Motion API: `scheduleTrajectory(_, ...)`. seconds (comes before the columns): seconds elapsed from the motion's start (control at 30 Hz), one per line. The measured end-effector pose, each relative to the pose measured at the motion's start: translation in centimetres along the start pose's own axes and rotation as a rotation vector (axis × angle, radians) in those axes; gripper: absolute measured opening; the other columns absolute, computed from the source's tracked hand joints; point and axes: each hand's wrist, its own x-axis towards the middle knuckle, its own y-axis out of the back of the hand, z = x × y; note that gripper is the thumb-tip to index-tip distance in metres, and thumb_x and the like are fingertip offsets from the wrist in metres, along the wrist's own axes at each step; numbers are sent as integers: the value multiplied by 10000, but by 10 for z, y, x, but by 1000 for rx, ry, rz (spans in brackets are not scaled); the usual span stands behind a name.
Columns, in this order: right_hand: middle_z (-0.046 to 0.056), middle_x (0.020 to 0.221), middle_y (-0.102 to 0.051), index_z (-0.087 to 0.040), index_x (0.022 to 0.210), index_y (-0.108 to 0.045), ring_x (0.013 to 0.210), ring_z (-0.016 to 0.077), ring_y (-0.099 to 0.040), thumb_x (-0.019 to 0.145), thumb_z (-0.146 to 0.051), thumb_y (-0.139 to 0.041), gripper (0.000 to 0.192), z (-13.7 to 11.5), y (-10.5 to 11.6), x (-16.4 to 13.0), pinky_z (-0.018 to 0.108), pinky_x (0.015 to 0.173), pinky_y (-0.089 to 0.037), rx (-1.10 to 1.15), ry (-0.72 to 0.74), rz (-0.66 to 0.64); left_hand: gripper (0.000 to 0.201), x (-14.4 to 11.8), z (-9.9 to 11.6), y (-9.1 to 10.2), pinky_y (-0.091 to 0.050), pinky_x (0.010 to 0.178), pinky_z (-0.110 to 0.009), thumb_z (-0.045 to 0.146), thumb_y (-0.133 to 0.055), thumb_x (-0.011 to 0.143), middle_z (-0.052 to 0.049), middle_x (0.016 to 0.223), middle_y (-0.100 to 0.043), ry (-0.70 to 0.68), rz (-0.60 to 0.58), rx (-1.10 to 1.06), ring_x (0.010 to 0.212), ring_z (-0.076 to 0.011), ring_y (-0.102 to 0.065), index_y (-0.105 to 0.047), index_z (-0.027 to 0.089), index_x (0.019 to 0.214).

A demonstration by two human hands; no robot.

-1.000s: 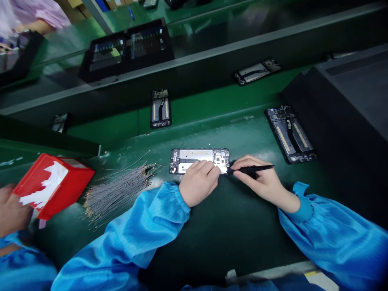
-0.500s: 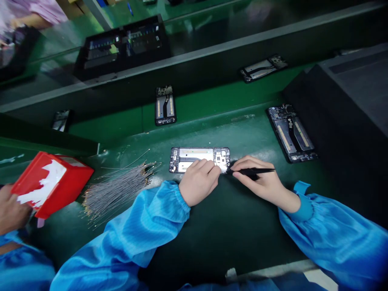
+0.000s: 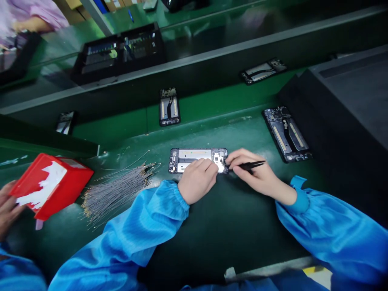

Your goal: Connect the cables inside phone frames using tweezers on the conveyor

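Observation:
An opened phone (image 3: 197,154) lies lengthwise on the green bench, its circuit board showing at the right end. My left hand (image 3: 197,180) is closed over its near edge, fingers curled down at the board; the fingertips are hidden. Black tweezers (image 3: 252,165) are pinched in my right hand (image 3: 253,171), their tips hidden by the fingers at the phone's right end. Left of the phone lies a loose bundle of thin grey cables (image 3: 119,192) with gold-coloured ends.
A co-worker's hand (image 3: 7,208) is at a red bin (image 3: 65,190) on the left. More opened phones (image 3: 286,133) lie at the right and along the sunken green strip behind. A dark box (image 3: 342,109) bounds the right side. Beyond the ledge sits a black tray (image 3: 118,50).
My right hand has shifted slightly left with the tweezers, closer over the phone's end. The co-worker's hand has moved left at the red bin. The view has tilted a little.

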Motion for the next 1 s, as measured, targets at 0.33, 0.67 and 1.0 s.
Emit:
scheduleTrajectory(0.33, 103, 1156, -402, -239, 1284, -317, 853, 213, -543, 727, -184, -538, 602, 4, 1, 24, 359, 711, -498, -363, -25, -321, 140, 6, -1, -1, -432, 595, -272, 193, -403, 843, -38, 739, -527, 82, 16, -78, 692, -167, -511, -518, 143, 780)
scheduleTrajectory(0.67, 98, 1131, -386, -222, 1274, -286, 848, 215, -539, 696, -151, -517, 626, 0, 0, 26, 360, 712, -486, -373, -89, -327, 222, -10, -1, 2, -391, 662, -284, 196, -379, 869, -33, 783, -542, 16, 0, -329, 730, -148, -500, -584, 179, 954)
scheduleTrajectory(1.0, 86, 1136, -375, -220, 1277, -292, 752, 173, -533, 667, -200, -530, 656, -3, 1, 35, 302, 616, -458, -442, -175, -401, 222, -13, -1, -1, -354, 629, -279, 142, -400, 844, -28, 740, -539, -79, 71, -267, 709, -146, -473, -595, 163, 949)
